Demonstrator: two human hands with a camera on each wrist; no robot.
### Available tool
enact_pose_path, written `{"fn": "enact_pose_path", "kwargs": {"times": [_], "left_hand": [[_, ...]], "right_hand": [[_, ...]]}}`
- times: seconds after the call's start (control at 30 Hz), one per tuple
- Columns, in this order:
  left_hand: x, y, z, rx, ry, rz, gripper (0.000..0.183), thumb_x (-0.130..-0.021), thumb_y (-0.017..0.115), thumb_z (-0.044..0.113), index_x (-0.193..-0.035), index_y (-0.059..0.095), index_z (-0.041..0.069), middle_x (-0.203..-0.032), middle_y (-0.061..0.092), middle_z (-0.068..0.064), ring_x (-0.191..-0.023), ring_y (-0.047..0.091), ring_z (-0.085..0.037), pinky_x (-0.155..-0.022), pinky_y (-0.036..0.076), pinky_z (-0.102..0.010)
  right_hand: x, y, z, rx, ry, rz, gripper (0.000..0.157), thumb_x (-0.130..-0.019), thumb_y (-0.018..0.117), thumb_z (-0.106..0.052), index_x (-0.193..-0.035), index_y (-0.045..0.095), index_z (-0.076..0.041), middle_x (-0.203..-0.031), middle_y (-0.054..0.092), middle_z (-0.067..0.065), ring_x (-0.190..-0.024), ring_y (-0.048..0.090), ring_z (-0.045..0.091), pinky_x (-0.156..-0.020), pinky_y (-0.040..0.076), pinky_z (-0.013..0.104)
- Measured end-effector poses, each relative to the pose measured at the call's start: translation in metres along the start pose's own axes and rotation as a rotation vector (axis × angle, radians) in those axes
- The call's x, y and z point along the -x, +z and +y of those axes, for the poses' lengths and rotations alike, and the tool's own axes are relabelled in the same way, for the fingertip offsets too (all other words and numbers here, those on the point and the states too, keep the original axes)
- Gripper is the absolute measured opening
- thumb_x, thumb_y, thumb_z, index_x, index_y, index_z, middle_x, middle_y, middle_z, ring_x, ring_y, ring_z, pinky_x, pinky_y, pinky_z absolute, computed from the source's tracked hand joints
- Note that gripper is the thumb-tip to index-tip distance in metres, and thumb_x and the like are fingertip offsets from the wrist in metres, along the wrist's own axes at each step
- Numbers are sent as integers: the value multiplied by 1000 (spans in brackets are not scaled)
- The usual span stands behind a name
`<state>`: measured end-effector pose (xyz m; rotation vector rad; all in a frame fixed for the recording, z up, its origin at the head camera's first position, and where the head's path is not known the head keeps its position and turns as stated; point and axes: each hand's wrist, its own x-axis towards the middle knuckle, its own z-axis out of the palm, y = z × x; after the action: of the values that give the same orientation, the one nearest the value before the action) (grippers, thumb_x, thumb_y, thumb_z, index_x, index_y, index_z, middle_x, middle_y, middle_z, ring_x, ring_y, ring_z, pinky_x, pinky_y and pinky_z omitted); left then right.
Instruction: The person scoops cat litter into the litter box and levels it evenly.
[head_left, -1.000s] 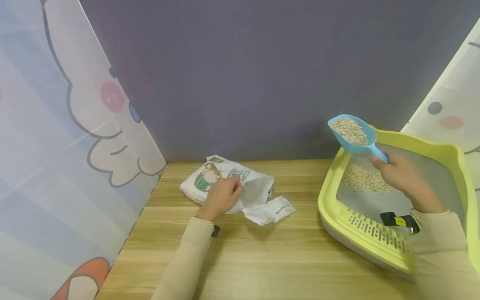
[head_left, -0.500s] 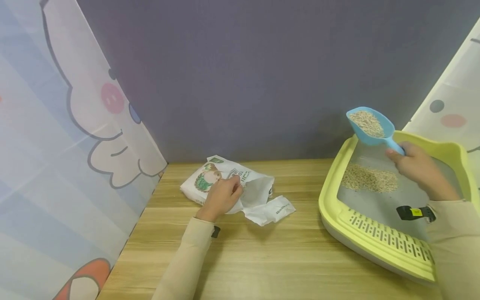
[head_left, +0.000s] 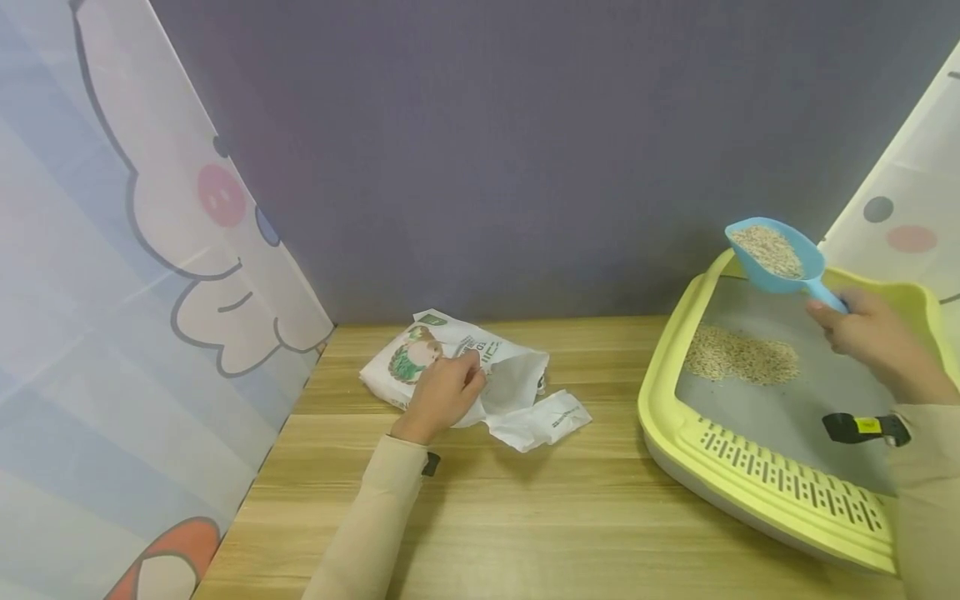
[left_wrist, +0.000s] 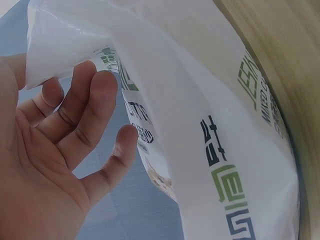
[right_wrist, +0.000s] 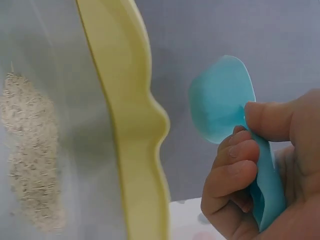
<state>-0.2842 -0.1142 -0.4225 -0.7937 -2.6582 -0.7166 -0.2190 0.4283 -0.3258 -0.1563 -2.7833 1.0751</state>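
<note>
A white printed litter bag (head_left: 405, 354) lies on its side, its torn mouth facing right. My left hand (head_left: 444, 392) pinches the bag's upper edge near the mouth; in the left wrist view the hand (left_wrist: 65, 125) has curled fingers against the white plastic. My right hand (head_left: 870, 333) grips the handle of a light blue scoop (head_left: 813, 258) loaded with pale litter pellets (head_left: 768, 250). The scoop is held above the far side of a litter box with a yellow rim (head_left: 663, 375). Inside the box, a strip of litter (head_left: 742, 357) lies on the grey bottom.
The wooden table (head_left: 525, 517) carries the bag and the box. A dark grey wall (head_left: 487, 167) rises behind. Cartoon-printed curtains (head_left: 187, 242) close off both sides. The box's perforated step (head_left: 787, 479) faces the near left.
My right hand has moved to the right with the loaded scoop, from the box's left rim to over its far part. The left hand and bag have stayed in place.
</note>
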Motion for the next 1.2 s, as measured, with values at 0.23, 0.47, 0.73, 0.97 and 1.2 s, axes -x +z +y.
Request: {"fn": "enact_pose_path", "kwargs": {"times": [0.23,0.47,0.73,0.97,1.2], "left_hand": [[0,-1,-2,3,4,6,22,-97,55,18,-77,46,18,-58,38,8,-51,34,-7,-51,28,-25],[2,-2,-3,-6,2,10,22,-97,55,19,-77,46,18,-58,36,9,-51,33,-6,-50,27,-24],[2,-3,-2,-11,4,1,22,-97,55,20,-77,46,18,-58,37,9,-51,33,-6,-50,26,-24],[2,-2,-3,-7,5,3,22,-97,55,20,-77,46,18,-58,36,9,-51,33,-6,-50,26,-23],[2,-1,-3,2,1,2,23,-97,56,21,-76,46,19,-58,37,8,-52,35,-6,-50,27,-24]], "right_hand": [[0,4,19,-10,38,-27,43,-109,41,-36,-79,49,-6,-67,47,-4,-60,42,17,-57,32,34],[-1,9,33,4,106,-9,41,-108,40,-37,-84,51,-6,-70,50,-5,-64,45,14,-61,37,33],[5,13,41,2,132,26,46,-107,41,-36,-69,47,-9,-61,46,-3,-59,43,15,-58,36,34],[8,15,49,50,166,-19,47,-107,36,-39,-72,44,-9,-63,44,0,-62,41,17,-61,33,34],[7,16,56,134,170,-63,47,-107,37,-38,-77,50,-4,-67,49,3,-63,45,18,-60,36,34]]}}
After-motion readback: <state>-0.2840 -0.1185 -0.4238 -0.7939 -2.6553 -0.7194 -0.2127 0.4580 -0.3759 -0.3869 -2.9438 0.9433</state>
